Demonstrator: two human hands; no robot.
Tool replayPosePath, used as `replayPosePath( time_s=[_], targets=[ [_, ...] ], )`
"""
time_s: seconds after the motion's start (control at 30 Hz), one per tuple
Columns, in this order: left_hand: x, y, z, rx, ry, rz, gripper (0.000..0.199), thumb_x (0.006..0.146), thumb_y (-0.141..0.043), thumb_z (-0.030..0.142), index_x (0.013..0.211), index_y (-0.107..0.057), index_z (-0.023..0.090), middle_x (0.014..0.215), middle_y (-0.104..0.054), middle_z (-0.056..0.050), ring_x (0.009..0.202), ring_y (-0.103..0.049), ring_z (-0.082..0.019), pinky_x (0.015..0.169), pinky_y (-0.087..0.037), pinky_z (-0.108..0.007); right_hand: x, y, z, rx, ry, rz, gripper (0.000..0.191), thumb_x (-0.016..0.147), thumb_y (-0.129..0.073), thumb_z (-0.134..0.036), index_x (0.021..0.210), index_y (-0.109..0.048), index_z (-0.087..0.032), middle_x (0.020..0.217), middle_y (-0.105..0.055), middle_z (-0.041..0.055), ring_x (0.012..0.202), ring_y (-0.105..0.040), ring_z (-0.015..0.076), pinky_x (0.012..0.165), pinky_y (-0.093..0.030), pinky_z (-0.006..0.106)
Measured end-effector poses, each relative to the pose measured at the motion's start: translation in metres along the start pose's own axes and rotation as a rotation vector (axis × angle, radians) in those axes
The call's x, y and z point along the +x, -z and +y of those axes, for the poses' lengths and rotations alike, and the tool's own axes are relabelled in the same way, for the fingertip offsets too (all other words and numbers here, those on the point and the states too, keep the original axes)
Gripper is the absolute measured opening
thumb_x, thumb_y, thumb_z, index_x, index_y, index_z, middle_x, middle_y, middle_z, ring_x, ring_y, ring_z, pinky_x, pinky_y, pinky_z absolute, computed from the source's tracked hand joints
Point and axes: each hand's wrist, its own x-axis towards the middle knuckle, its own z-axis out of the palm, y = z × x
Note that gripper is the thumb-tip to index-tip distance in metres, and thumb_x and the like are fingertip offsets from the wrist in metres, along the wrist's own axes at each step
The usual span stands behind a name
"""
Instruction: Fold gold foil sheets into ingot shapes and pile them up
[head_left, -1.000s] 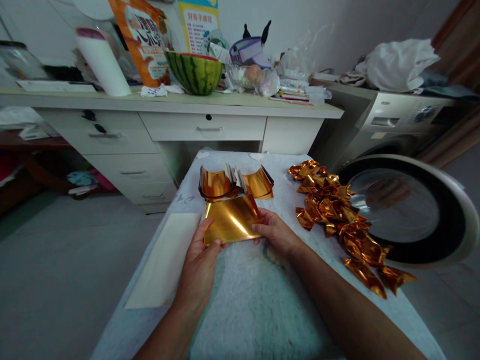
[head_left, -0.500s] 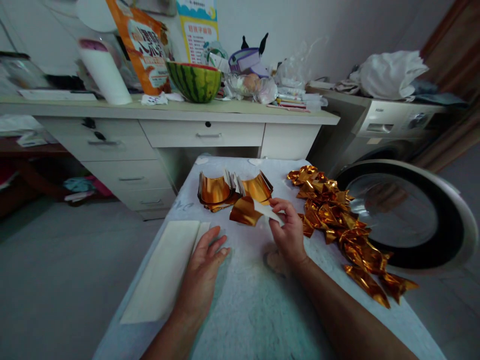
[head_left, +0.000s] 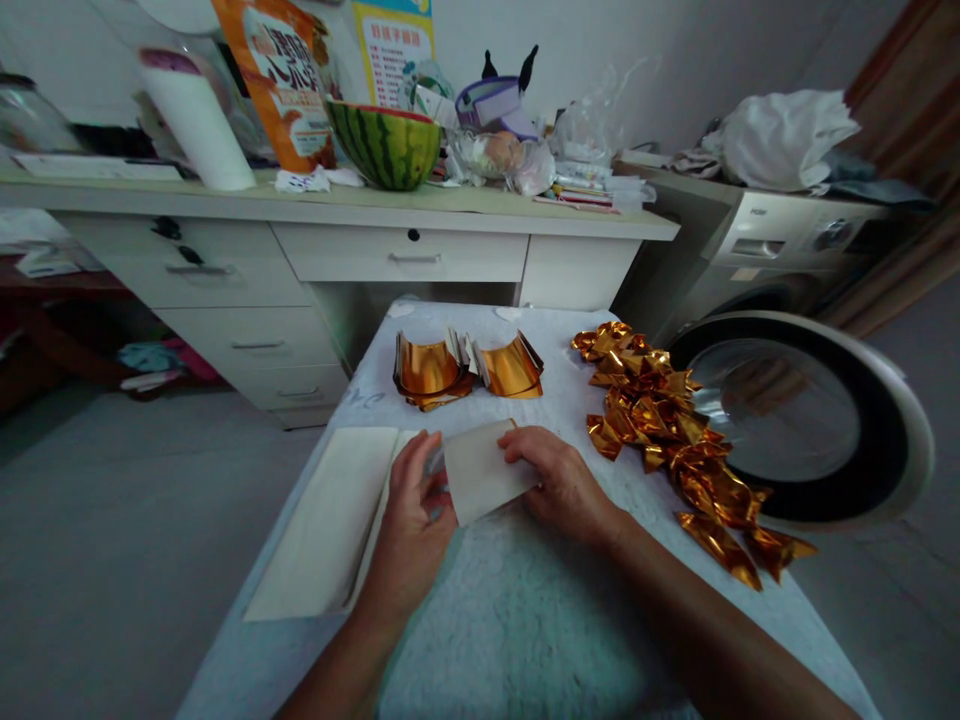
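A foil sheet (head_left: 487, 472) hangs between my hands with its whitish side showing. My right hand (head_left: 566, 482) pinches its right edge between thumb and fingers. At the sheet's left edge is my left hand (head_left: 415, 510), fingers curved and slightly apart; whether it grips the edge cannot be made out. Beyond the hands stand two curved stacks of gold foil, a left stack (head_left: 429, 368) and a right stack (head_left: 513, 367). Pale folded paper (head_left: 322, 525) lies left of my left hand. Folded gold foil pieces (head_left: 652, 420) are heaped along the right side.
The cloth-covered table (head_left: 510, 620) stands before a white desk (head_left: 472, 212) bearing a cut watermelon (head_left: 386, 148), an orange bag (head_left: 281, 90) and clutter. A washing machine's open round door (head_left: 907, 420) borders the table's right side.
My right hand has drawn the foil sheet nearer and turned its whitish side into view. The left hand has come up to the sheet's left edge. The view has shifted slightly.
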Motion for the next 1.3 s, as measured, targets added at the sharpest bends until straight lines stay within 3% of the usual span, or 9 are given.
replayPosePath(
  time_s=[0.17, 0.33, 0.43, 0.57, 0.7, 0.83, 1.0, 1.17, 1.3],
  targets=[
    [0.000, 0.004, -0.009, 0.265, -0.161, -0.160, 0.046, 0.075, -0.050, 0.005, 0.112, -0.066, 0.026, 0.134, -0.056, -0.005, 0.130, -0.050, -0.022, 0.114, -0.034, -0.047, -0.011, 0.005, -0.001, 0.017, 0.030, -0.072, 0.043, 0.067, -0.056, -0.004, 0.107, -0.054, -0.021, 0.117, -0.064, 0.0112, 0.112, -0.057, 0.0245, 0.097, -0.044, 0.043],
    [-0.003, 0.006, -0.003, 0.356, -0.169, -0.207, 0.035, 0.075, -0.048, 0.007, 0.098, -0.069, 0.023, 0.121, -0.064, -0.006, 0.116, -0.059, -0.023, 0.105, -0.043, -0.045, -0.014, 0.008, 0.002, 0.128, -0.007, -0.080, 0.046, 0.065, -0.057, -0.007, 0.109, -0.056, -0.021, 0.119, -0.065, 0.0099, 0.117, -0.056, 0.0262, 0.101, -0.040, 0.046],
    [-0.004, 0.007, 0.002, 0.417, -0.165, -0.230, 0.019, 0.084, -0.053, 0.020, 0.093, -0.069, 0.022, 0.105, -0.069, -0.005, 0.105, -0.062, -0.024, 0.096, -0.047, -0.044, -0.016, 0.011, 0.001, 0.295, -0.187, -0.155, 0.030, 0.072, -0.055, -0.011, 0.100, -0.060, -0.020, 0.096, -0.068, 0.0043, 0.087, -0.063, 0.0189, 0.079, -0.049, 0.032],
    [-0.006, 0.009, 0.005, 0.511, -0.179, -0.202, 0.024, 0.091, -0.050, 0.037, 0.095, -0.069, 0.022, 0.103, -0.069, -0.006, 0.104, -0.059, -0.026, 0.094, -0.046, -0.045, -0.016, 0.005, 0.001, 0.443, -0.412, -0.158, 0.008, 0.088, -0.050, -0.021, 0.088, -0.058, -0.019, 0.064, -0.053, -0.0047, 0.054, -0.046, 0.0092, 0.053, -0.036, 0.021],
    [-0.010, 0.010, 0.003, 0.548, -0.163, -0.137, 0.025, 0.090, -0.051, 0.037, 0.103, -0.063, 0.020, 0.107, -0.065, -0.009, 0.104, -0.059, -0.026, 0.093, -0.046, -0.045, -0.014, -0.007, 0.005, 0.399, -0.415, -0.124, 0.008, 0.090, -0.053, -0.023, 0.087, -0.059, -0.019, 0.064, -0.052, -0.0048, 0.058, -0.046, 0.0091, 0.056, -0.035, 0.021],
    [-0.014, 0.009, 0.000, 0.511, -0.026, -0.103, 0.039, 0.090, -0.051, 0.035, 0.126, -0.049, 0.021, 0.097, -0.067, -0.006, 0.086, -0.065, -0.023, 0.079, -0.052, -0.040, -0.013, -0.014, 0.005, 0.372, -0.386, -0.097, 0.006, 0.089, -0.054, -0.021, 0.092, -0.058, -0.020, 0.074, -0.058, -0.0031, 0.067, -0.054, 0.0111, 0.063, -0.039, 0.022],
    [-0.016, 0.007, 0.001, 0.529, -0.037, -0.068, 0.044, 0.092, -0.046, 0.034, 0.134, -0.040, 0.022, 0.093, -0.068, -0.005, 0.083, -0.069, -0.024, 0.073, -0.053, -0.037, -0.014, -0.016, 0.005, 0.305, -0.437, -0.024, 0.040, 0.086, -0.054, -0.016, 0.122, -0.038, -0.023, 0.075, -0.060, -0.0057, 0.065, -0.056, 0.0126, 0.062, -0.040, 0.024],
    [-0.016, 0.003, 0.000, 0.547, -0.096, -0.010, 0.037, 0.094, -0.044, 0.034, 0.129, -0.037, 0.021, 0.080, -0.064, -0.001, 0.073, -0.068, -0.023, 0.066, -0.053, -0.035, -0.014, -0.019, 0.007, 0.236, -0.530, 0.021, 0.021, 0.086, -0.054, -0.018, 0.099, -0.039, -0.024, 0.066, -0.057, -0.0075, 0.057, -0.053, 0.0121, 0.056, -0.035, 0.023],
    [-0.017, 0.002, -0.005, 0.583, -0.210, 0.022, 0.022, 0.095, -0.043, 0.030, 0.115, -0.046, 0.022, 0.097, -0.066, -0.006, 0.089, -0.067, -0.023, 0.076, -0.054, -0.037, -0.013, -0.018, 0.007, 0.123, -0.476, -0.013, 0.007, 0.085, -0.054, -0.015, 0.085, -0.051, -0.021, 0.066, -0.057, -0.0050, 0.059, -0.053, 0.0115, 0.057, -0.035, 0.022]
  ],
)
